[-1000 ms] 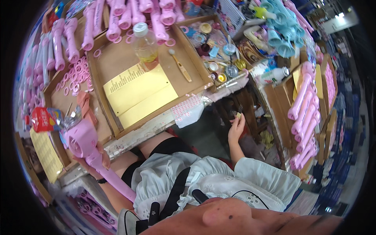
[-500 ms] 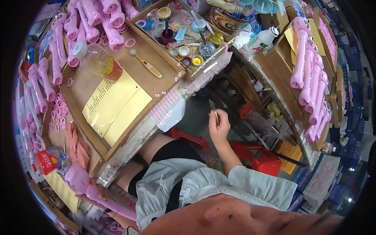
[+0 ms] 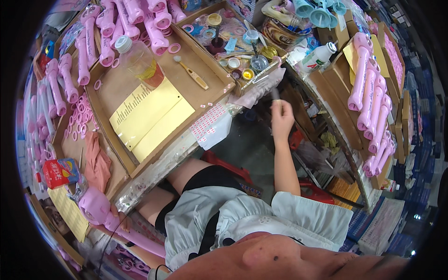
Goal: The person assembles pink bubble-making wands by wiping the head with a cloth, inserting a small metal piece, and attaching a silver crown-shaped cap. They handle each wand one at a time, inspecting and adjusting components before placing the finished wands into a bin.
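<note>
Right hand (image 3: 283, 116) advanced; fingers (image 3: 279, 106) pinch tool (image 3: 275, 94) (blurred)

A pale, loose-sleeved blouse (image 3: 254, 212) tops black shorts (image 3: 212, 178).

so the scruffy bench (image 3: 161, 172) left of centre has a brown tray (image 3: 200, 99) and a pink-marked sheet (image 3: 208, 127) on it

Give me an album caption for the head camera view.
Left hand holding a pink piece, right hand holding a thin, blurred tool beside a cluttered workbench.
</note>
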The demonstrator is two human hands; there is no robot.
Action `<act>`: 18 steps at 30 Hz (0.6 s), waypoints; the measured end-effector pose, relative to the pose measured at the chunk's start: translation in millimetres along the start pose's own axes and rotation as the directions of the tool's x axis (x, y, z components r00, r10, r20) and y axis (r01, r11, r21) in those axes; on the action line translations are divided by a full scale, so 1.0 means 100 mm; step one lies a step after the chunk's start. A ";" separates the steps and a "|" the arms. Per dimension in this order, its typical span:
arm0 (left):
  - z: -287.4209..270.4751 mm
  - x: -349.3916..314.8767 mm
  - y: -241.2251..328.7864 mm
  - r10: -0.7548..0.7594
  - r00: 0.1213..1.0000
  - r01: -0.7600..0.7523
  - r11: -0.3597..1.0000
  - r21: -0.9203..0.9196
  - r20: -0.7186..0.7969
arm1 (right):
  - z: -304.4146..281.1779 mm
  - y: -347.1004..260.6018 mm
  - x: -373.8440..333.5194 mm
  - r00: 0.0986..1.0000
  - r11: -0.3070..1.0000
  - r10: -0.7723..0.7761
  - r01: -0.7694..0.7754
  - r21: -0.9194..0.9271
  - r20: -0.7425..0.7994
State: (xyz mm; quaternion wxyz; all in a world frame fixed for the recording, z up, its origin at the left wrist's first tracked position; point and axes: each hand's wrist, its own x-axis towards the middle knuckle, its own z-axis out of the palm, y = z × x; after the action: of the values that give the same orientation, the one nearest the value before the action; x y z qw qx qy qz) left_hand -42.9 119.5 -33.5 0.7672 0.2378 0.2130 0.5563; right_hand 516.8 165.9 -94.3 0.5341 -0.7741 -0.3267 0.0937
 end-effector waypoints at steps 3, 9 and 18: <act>-0.12 -0.09 0.02 -0.007 0.999 0.007 1.000 0.002 0.044 | 0.02 0.04 0.00 0.985 0.993 -0.116 0.116 0.004 0.130; -0.06 -0.15 -0.02 -0.020 1.000 0.020 1.000 -0.016 0.012 | 0.02 0.16 0.02 0.999 0.971 0.049 -0.042 0.234 -0.024; 0.14 -0.21 -0.09 0.067 0.994 -0.072 0.996 -0.058 -0.083 | 0.02 0.07 0.10 0.978 0.986 -0.145 0.155 -0.060 0.149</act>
State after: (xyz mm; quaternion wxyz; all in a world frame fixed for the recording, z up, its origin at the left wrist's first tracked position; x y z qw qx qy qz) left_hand -33.6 94.7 -26.6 0.7449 0.1990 0.2186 0.5981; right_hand 526.6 172.2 -99.6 0.4867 -0.7569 -0.4251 0.0973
